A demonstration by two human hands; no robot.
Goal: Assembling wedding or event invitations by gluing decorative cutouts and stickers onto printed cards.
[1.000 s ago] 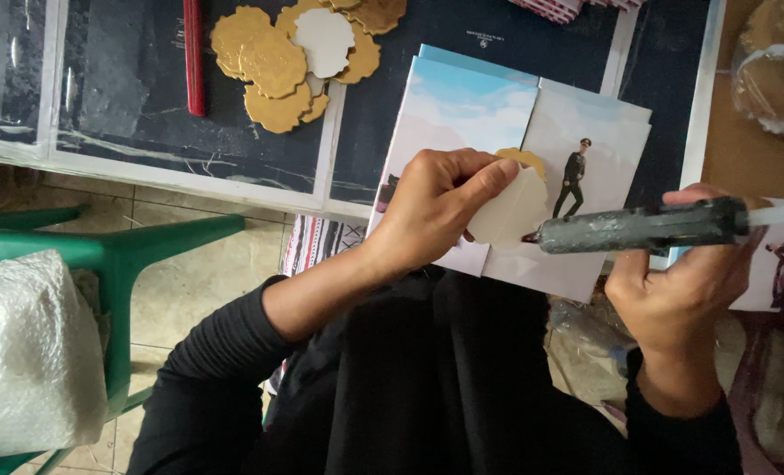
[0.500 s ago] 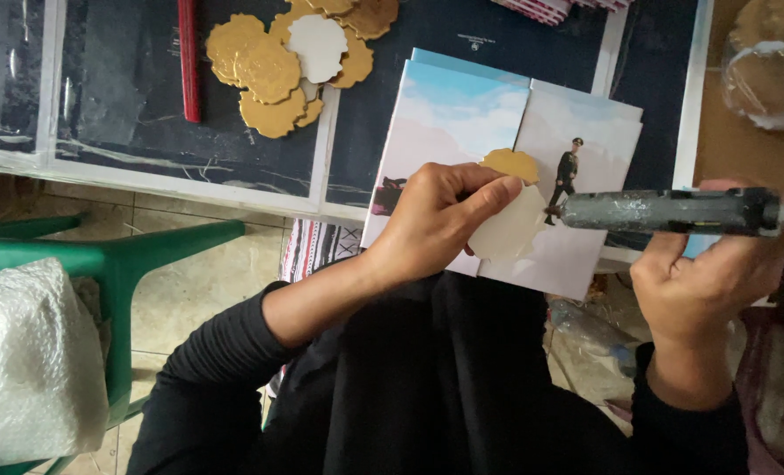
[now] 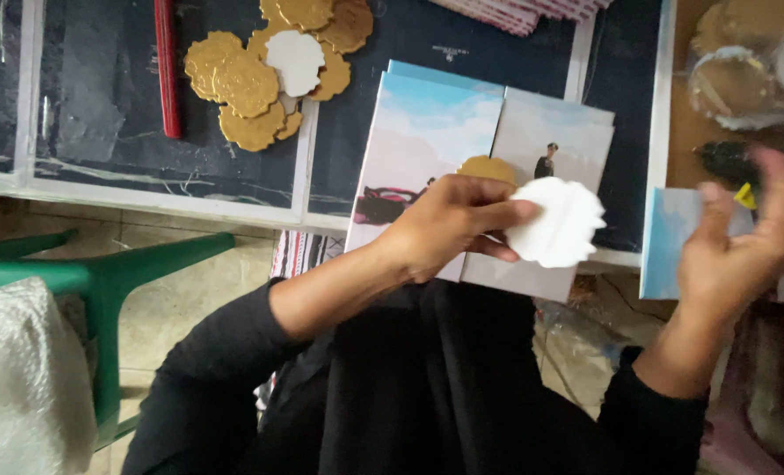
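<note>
My left hand (image 3: 444, 224) pinches a white scalloped disc (image 3: 557, 222) by its left edge, white side up, above two printed cards (image 3: 427, 132) that lie side by side on the dark table. A gold scalloped disc (image 3: 487, 167) shows just behind my fingers. My right hand (image 3: 736, 246) is blurred at the right edge, fingers apart, beside a dark tool with a yellow part (image 3: 730, 167) lying on the brown surface; it seems to hold nothing. Another card (image 3: 669, 237) lies under that hand.
A pile of gold scalloped discs (image 3: 251, 84) with one white one (image 3: 295, 60) lies at the back left, beside a red stick (image 3: 167, 66). A green plastic stool (image 3: 102, 273) and a white bag (image 3: 22, 378) stand at the left. Clear round pieces (image 3: 735, 84) lie at the back right.
My right hand has moved right and let go of the long dark tool it held over the cards. My left hand has turned the disc so its white face shows fully.
</note>
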